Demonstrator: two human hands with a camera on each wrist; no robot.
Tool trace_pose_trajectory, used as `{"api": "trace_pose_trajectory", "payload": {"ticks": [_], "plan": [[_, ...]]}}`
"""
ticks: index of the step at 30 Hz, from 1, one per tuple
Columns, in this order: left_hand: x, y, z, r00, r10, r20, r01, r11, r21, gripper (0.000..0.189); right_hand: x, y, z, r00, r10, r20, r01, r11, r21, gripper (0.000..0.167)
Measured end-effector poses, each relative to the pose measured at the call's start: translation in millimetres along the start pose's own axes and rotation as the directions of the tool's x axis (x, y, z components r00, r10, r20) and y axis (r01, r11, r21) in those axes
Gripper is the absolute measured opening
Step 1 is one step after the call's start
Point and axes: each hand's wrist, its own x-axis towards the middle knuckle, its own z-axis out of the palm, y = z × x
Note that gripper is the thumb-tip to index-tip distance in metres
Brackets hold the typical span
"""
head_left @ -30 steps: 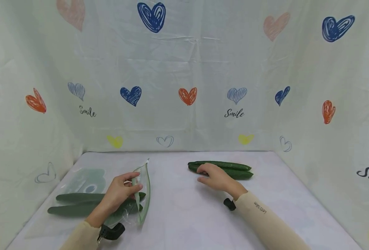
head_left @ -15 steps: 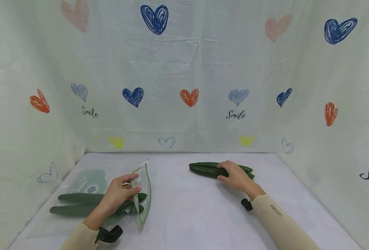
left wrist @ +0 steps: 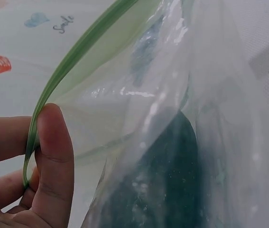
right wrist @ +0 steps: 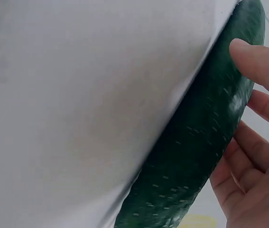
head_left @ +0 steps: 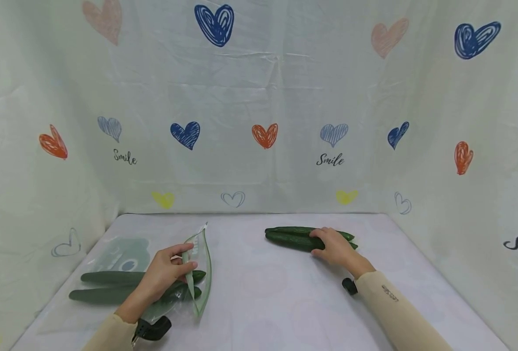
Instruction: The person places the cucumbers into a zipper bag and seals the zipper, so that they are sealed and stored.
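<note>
My left hand [head_left: 164, 273] pinches the green-edged mouth of a clear zip bag [head_left: 209, 273], its thumb and fingers on either side of the green strip [left wrist: 65, 66] in the left wrist view. Inside the bag lie two cucumbers [head_left: 109, 277], their tips toward the parted mouth. At the back right, my right hand [head_left: 335, 247] grips the nearer of two dark green cucumbers [head_left: 289, 240]. The right wrist view shows the thumb on one side of this cucumber [right wrist: 196, 137] and the fingers along the other. The farther cucumber [head_left: 291, 229] lies right behind it.
A white cloth covers the table [head_left: 259, 302], and a pale curtain [head_left: 241, 87] printed with hearts and "Smile" surrounds it at the back and sides. The bag's flat, pale green printed part [head_left: 127, 248] spreads over the left side of the table.
My right hand has moved to the right along the cucumbers, from near their left end toward their right part, and has closed round the nearer one. The left hand stays at the bag's mouth.
</note>
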Motion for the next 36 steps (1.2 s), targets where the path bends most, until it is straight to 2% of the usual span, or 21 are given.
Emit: {"api": "trace_pose_trajectory", "payload": {"ticks": [7, 14, 20, 24, 27, 31, 36], "plan": [[1.0, -0.3, -0.5, 1.000, -0.012, -0.011, 0.012, 1.000, 0.002, 0.058, 2.8, -0.5, 0.3, 0.999, -0.034, 0.018, 0.035, 0.999, -0.015, 0.045], [-0.1, 0.3, -0.8, 1.000, -0.005, -0.009, 0.005, 1.000, -0.002, 0.058, 4.0, -0.7, 3.8, 0.998, -0.027, 0.061, 0.023, 0.997, 0.077, 0.043], [0.1, 1.3, -1.3, 1.000, -0.013, -0.018, 0.012, 1.000, -0.004, 0.057, 2.8, -7.4, 5.8, 0.998, -0.037, 0.053, 0.033, 0.996, 0.077, 0.040], [0.2, 2.0, -2.1, 1.000, -0.006, -0.015, 0.006, 1.000, -0.001, 0.057, 1.4, -20.7, 7.7, 0.997, -0.048, 0.064, 0.041, 0.993, 0.109, 0.041], [0.3, 2.0, -2.3, 1.000, -0.012, -0.018, 0.013, 1.000, 0.005, 0.057, 2.1, -34.9, 9.2, 0.994, -0.086, 0.070, 0.077, 0.989, 0.127, 0.041], [0.5, 1.8, -2.0, 1.000, -0.005, -0.018, 0.005, 1.000, 0.021, 0.057, 3.9, -56.0, 10.4, 0.982, -0.175, 0.069, 0.165, 0.977, 0.133, 0.039], [1.7, 1.7, -1.4, 1.000, -0.012, -0.022, 0.013, 1.000, 0.022, 0.056, 6.8, -85.3, 11.9, 0.956, -0.283, 0.075, 0.273, 0.955, 0.118, 0.036]]}}
